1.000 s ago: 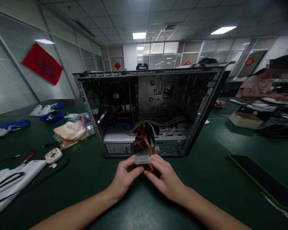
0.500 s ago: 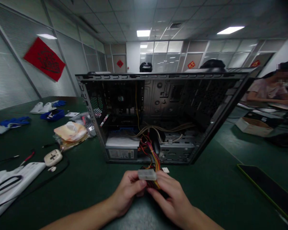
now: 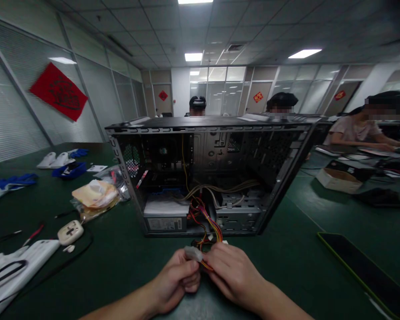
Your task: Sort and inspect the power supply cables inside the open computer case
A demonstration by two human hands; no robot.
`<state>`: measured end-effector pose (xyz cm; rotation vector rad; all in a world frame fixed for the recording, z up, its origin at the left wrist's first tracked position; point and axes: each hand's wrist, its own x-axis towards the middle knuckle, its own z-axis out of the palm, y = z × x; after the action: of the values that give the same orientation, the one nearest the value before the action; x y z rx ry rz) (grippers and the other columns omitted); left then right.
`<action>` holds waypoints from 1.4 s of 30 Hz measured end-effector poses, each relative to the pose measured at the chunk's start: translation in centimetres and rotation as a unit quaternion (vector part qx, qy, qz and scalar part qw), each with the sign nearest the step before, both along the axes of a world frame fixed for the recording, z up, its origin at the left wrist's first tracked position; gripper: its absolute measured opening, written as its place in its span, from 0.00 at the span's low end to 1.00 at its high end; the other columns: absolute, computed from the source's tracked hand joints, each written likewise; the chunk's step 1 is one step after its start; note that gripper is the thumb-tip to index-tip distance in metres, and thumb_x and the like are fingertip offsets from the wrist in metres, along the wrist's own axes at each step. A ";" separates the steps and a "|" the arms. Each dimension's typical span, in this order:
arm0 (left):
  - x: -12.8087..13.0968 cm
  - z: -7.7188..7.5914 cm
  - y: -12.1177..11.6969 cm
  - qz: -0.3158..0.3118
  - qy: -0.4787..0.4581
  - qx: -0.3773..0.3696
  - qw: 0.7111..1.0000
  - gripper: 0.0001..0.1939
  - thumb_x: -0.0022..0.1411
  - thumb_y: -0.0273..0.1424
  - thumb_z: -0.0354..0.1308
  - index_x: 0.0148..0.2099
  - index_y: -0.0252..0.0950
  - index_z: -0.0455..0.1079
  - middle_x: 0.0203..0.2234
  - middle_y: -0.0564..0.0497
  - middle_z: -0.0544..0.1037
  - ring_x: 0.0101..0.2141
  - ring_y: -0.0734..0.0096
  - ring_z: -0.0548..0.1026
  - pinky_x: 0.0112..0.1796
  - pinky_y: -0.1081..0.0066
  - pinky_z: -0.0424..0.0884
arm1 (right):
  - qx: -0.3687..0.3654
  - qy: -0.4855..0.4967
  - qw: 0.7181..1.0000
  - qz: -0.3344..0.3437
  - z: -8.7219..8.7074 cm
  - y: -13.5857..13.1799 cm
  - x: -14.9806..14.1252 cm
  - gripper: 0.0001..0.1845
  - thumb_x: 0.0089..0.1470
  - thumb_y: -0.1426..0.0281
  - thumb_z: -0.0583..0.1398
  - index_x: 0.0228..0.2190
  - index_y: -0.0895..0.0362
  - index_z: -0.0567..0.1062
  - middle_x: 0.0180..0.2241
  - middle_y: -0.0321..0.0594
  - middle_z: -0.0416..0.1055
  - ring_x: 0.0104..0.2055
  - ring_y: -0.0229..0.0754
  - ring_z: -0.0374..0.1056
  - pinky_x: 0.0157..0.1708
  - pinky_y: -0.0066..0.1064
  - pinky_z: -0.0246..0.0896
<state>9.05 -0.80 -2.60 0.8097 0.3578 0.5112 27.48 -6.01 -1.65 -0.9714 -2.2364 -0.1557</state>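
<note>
An open computer case [image 3: 203, 129] stands on the table in front of me, its inside facing me. Out of its lower middle runs a bundle of coloured power wires [image 3: 214, 227], red, yellow, orange and purple. Closed around the translucent white plug connector [image 3: 193, 254] is my left hand [image 3: 176, 281], thumb on top. Beside it, my right hand [image 3: 236, 272] grips the wires just behind that connector; its fingertips are partly hidden. Smaller plugs hang near the wires, partly behind the hands. The metal power supply [image 3: 166, 223] sits low at the case's left.
On the left lie a power strip [image 3: 30, 271], a cream round-cornered device [image 3: 70, 233], a plastic bag [image 3: 96, 195], a blue tray [image 3: 70, 171] and gloves [image 3: 15, 181]. A dark green-edged mat [image 3: 363, 271] and a box [image 3: 340, 175] are at right. Several people sit beyond.
My view has tilted up a little, bringing people's heads into sight. The connector has turned and tilted in my left hand, and my right hand has shifted its hold along the wires.
</note>
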 end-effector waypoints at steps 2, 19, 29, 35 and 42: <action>0.0 0.1 0.0 -0.008 -0.003 0.001 1.000 0.20 0.47 0.41 0.73 0.29 0.33 0.68 0.11 0.65 0.51 0.15 0.84 0.44 0.20 0.76 0.42 | 0.003 -0.026 1.000 0.004 0.2 0.1 0.1 0.09 0.63 0.75 0.51 0.38 0.59 0.71 0.29 0.43 0.72 0.31 0.43 0.64 0.31 0.34 0.59; -1.1 0.0 1.5 -0.074 -0.110 -0.070 0.989 0.18 0.53 0.37 0.68 0.46 0.42 0.74 0.13 0.62 0.59 0.14 0.83 0.46 0.21 0.77 0.48 | 0.044 -0.110 0.991 -0.067 4.3 1.1 0.3 0.13 0.66 0.71 0.50 0.36 0.57 0.74 0.25 0.41 0.71 0.27 0.41 0.63 0.26 0.31 0.54; -0.5 0.6 1.8 0.034 -0.044 -0.051 0.997 0.10 0.57 0.33 0.59 0.36 0.31 0.74 0.16 0.56 0.63 0.18 0.79 0.55 0.27 0.72 0.56 | 0.023 -0.118 0.972 -0.204 13.4 8.8 -6.3 0.16 0.67 0.66 0.50 0.37 0.57 0.76 0.34 0.44 0.77 0.34 0.45 0.73 0.32 0.29 0.60; -0.6 0.4 1.7 0.013 -0.043 -0.004 0.999 0.10 0.55 0.32 0.58 0.35 0.30 0.74 0.16 0.55 0.64 0.19 0.77 0.57 0.28 0.70 0.58 | -0.037 -0.121 0.957 -0.262 14.8 12.9 -8.6 0.19 0.66 0.69 0.51 0.37 0.65 0.80 0.34 0.57 0.78 0.38 0.53 0.76 0.37 0.37 0.66; -0.6 0.1 1.8 0.015 -0.040 -0.006 0.999 0.10 0.54 0.31 0.57 0.35 0.29 0.74 0.17 0.53 0.66 0.19 0.77 0.58 0.28 0.69 0.59 | -0.030 -0.114 0.942 -0.315 13.8 14.7 -8.9 0.20 0.67 0.67 0.50 0.41 0.61 0.80 0.35 0.55 0.78 0.37 0.51 0.76 0.36 0.36 0.68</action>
<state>8.46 1.00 -2.52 0.7720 0.2993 0.5672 18.58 8.72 12.14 -1.7560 -2.0568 -0.5070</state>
